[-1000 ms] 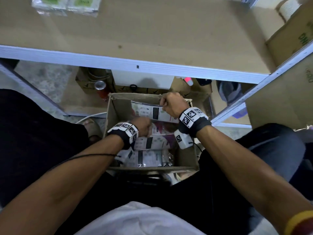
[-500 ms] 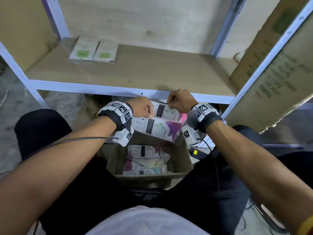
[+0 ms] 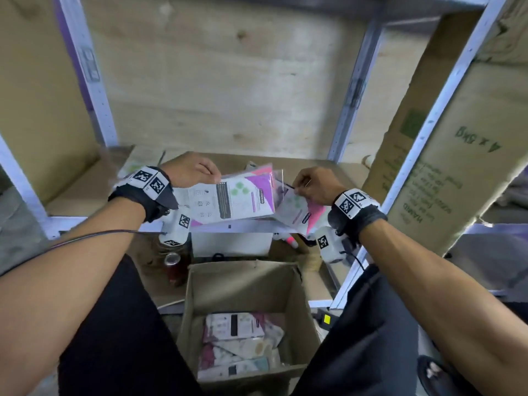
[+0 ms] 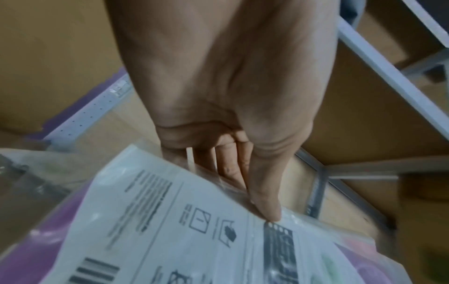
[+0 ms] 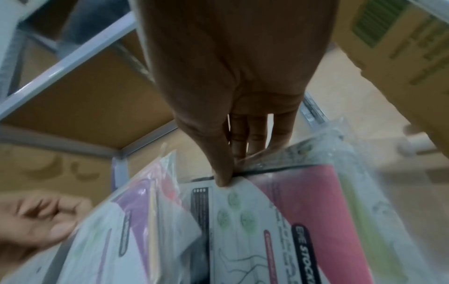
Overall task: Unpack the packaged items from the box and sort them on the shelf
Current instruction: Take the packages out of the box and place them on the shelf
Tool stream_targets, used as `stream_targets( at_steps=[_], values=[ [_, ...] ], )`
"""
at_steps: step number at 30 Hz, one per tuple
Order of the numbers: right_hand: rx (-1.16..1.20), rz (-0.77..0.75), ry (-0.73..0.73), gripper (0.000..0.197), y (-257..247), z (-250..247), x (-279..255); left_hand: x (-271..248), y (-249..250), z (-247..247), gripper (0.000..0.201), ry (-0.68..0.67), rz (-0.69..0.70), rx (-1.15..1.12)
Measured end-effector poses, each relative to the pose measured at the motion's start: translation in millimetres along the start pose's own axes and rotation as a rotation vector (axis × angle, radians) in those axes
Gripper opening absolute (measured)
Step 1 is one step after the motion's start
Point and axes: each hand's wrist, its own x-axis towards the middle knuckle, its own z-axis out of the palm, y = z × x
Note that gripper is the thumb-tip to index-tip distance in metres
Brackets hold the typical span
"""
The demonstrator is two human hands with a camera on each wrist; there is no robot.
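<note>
purple-white packet [image 3: 228,201], pink-white packet [image 3: 303,210], brown box [image 3: 243,284]

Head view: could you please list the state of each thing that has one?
Box: open, packets left inside.
Left hand: grips purple packet, held above shelf.
Right hand: pinches pink packet by its top edge.
Packets on shelf: lying flat, partly hidden.

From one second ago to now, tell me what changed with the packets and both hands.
Both hands lifted packets out of the box up to shelf height. The left hand holds a purple packet, the right hand a pink packet. Both kept their grip. The box and its remaining packets stayed put.
</note>
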Motion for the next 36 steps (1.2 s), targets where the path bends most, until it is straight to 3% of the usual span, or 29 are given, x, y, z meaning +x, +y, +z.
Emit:
stream_targets(
  at_steps=[4,9,14,18,21,23,26,32,36],
  values=[
    [0.284,0.079,0.051,0.005,6,9,22,15,-24,-17,0.008,0.174,-0.102,-0.215],
    [0.784,0.253,0.055,0.020,-3,41,53,34,-57,-23,0.030,0.358,-0.259,-0.568],
    [1.113,0.328,0.022,0.022,-32,80,95,63,-99,-30,0.032,0.568,-0.397,-0.669],
    [1.171,0.341,-0.060,0.024,-62,109,138,87,-138,-50,0.032,0.563,-0.551,-0.711],
    [1.182,0.348,-0.116,0.020,-86,132,171,105,-167,-70,0.023,0.570,-0.578,-0.735],
    [1.192,0.348,-0.150,0.018,-102,147,193,114,-186,-84,0.022,0.619,-0.607,-0.673],
    [1.209,0.350,-0.191,0.011,-121,170,221,122,-213,-106,0.042,0.665,-0.619,-0.542],
    [1.164,0.382,-0.229,0.010,-140,214,270,140,-256,-138,0.043,0.665,-0.688,-0.419],
    [1.007,0.362,-0.201,0.010,-146,242,288,149,-276,-141,0.041,0.678,-0.719,-0.295]
  ],
)
